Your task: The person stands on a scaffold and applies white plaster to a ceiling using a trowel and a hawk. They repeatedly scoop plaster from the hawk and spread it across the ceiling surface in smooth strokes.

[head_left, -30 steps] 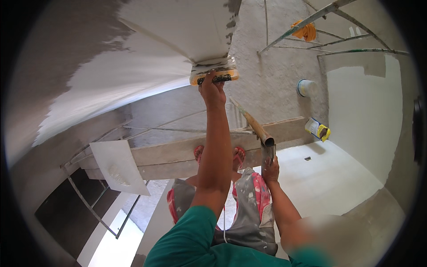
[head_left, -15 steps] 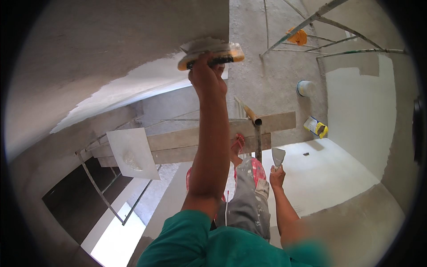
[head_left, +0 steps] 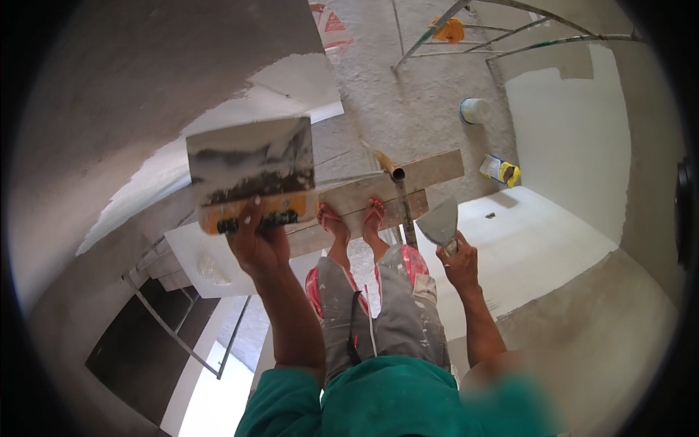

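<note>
While the left hand (head_left: pixel 258 246) grips a yellow-handled rectangular metal blade (head_left: pixel 251 162), the right hand (head_left: pixel 461 264) a grey triangular scraper (head_left: pixel 440 224), tilting could shed paste (head_left: pixel 222 171).

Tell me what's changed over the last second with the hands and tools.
The left hand has come down and leftward from the edge of the wall, bringing the wide blade, its flat face now toward the camera. The view has shifted too. Nothing was picked up or released: the right hand still holds the putty knife; the bucket stays put.
</note>
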Demonstrator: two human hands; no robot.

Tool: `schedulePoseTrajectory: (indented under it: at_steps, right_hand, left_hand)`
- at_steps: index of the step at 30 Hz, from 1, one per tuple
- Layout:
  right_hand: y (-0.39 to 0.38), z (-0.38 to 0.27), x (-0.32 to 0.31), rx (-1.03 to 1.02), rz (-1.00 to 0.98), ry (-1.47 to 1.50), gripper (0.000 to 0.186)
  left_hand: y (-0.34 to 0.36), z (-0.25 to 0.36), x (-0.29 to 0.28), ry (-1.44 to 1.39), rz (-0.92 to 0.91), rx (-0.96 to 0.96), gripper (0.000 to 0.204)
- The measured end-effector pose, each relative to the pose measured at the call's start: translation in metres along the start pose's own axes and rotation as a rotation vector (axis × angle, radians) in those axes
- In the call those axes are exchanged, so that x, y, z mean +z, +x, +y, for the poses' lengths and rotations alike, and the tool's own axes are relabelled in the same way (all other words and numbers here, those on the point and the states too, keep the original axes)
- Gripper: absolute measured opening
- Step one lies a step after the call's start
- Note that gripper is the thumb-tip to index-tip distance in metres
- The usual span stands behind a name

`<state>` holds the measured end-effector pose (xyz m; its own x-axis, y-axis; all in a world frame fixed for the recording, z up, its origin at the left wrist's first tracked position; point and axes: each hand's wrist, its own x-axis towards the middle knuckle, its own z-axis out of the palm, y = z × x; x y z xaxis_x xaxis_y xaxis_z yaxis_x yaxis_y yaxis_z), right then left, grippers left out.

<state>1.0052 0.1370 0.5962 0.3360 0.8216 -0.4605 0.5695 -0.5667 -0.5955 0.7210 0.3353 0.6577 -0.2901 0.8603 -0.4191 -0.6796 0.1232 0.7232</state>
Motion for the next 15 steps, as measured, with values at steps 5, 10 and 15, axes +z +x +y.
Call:
schedulePoseTrajectory:
  at_steps: [5, 10, 15]
  right_hand:
    - [0.026, -0.087, -0.022, -0.212, -0.123, 0.187, 0.048]
    - [0.044, -0.152, -0.029, -0.29, -0.213, -0.098, 0.055]
    - [0.051, -0.178, -0.035, -0.276, -0.188, -0.225, 0.063]
  left_hand:
    - [-0.006, -0.006, -0.057, 0.129, 0.082, -0.056, 0.054]
    - [-0.027, -0.001, -0.028, 0.148, 0.012, -0.087, 0.053]
    - [-0.036, 0.01, -0.027, 0.447, -0.329, 0.113, 0.04]
